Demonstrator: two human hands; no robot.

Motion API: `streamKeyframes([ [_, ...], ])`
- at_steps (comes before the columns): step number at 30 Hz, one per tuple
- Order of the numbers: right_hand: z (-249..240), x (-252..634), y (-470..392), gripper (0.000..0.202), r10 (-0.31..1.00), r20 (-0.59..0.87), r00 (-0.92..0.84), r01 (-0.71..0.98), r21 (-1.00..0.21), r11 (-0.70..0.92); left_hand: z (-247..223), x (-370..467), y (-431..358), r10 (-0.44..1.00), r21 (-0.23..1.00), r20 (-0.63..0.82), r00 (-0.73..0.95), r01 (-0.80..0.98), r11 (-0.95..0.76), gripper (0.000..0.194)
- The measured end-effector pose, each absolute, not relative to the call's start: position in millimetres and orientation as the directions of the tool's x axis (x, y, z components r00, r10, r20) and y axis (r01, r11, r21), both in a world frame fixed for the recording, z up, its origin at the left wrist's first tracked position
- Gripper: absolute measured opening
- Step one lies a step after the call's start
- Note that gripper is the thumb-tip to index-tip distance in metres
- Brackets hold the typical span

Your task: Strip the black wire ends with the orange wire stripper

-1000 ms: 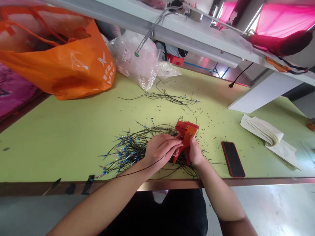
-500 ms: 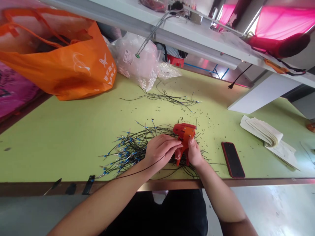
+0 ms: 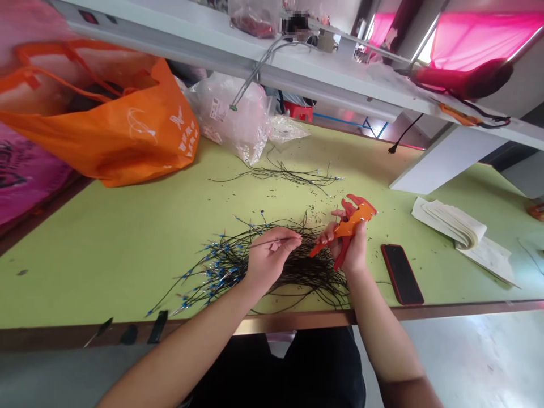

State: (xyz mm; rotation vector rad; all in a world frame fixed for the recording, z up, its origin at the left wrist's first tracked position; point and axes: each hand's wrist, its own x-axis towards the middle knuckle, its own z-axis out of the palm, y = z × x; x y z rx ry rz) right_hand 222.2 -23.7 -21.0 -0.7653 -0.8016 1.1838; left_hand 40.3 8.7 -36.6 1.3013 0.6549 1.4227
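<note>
My left hand (image 3: 272, 255) pinches a thin black wire (image 3: 264, 243) near its end, which points right. In my right hand (image 3: 355, 249) is an orange-red wire stripper (image 3: 352, 222), its jaws tilted up and its handles spread apart. The tool and the wire end are apart. Under and between both hands lies a pile of black wires (image 3: 306, 269), many with blue connectors (image 3: 219, 269) at their left ends. Farther back, a smaller bunch of black wires (image 3: 289, 174) rests on the green table (image 3: 127, 243).
Dark scraps of insulation are scattered around the wires. On the right lie a phone (image 3: 402, 274) and folded papers (image 3: 453, 224). An orange bag (image 3: 140, 124) and a clear plastic bag (image 3: 233, 113) stand at the back left. A white shelf (image 3: 340, 76) runs above.
The wire stripper has moved right and up, away from the wire, and turned so its handles point down-left. My left hand has drawn slightly left with the wire.
</note>
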Motion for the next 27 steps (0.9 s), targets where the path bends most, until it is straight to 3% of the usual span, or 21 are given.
streamKeyframes([
  [4, -16, 232, -22, 0.040, 0.969, 0.144, 0.201, -0.512, -0.828, 0.229, -35, 47, 13, 0.961, 0.852, 0.010, 0.276, -0.506, 0.136, 0.041],
  [9, -8, 248, -22, 0.038, 0.942, 0.147, 0.303, -0.540, -0.787, 0.297, -29, 63, -1, 0.852, 0.622, -0.294, 0.432, -0.591, 0.514, 0.046],
  [12, -3, 258, -24, 0.037, 0.914, 0.155, 0.375, -0.542, -0.763, 0.352, -26, 78, -15, 0.774, 0.509, -0.415, 0.479, -0.582, 0.634, 0.034],
  [16, 0, 267, -25, 0.037, 0.886, 0.156, 0.436, -0.529, -0.753, 0.392, -25, 100, -28, 0.720, 0.448, -0.494, 0.488, -0.567, 0.691, 0.017],
  [21, 1, 275, -26, 0.040, 0.872, 0.162, 0.462, -0.501, -0.764, 0.407, -25, 123, -37, 0.703, 0.518, -0.556, 0.443, -0.477, 0.710, 0.025],
  [25, 5, 284, -32, 0.041, 0.839, 0.186, 0.512, -0.481, -0.747, 0.459, -25, 118, -48, 0.581, 0.656, -0.511, 0.633, -0.150, 0.740, 0.051],
  [27, 6, 288, -34, 0.040, 0.827, 0.197, 0.527, -0.491, -0.724, 0.485, -24, 105, -48, 0.542, 0.820, -0.392, 0.743, 0.015, 0.573, 0.054],
])
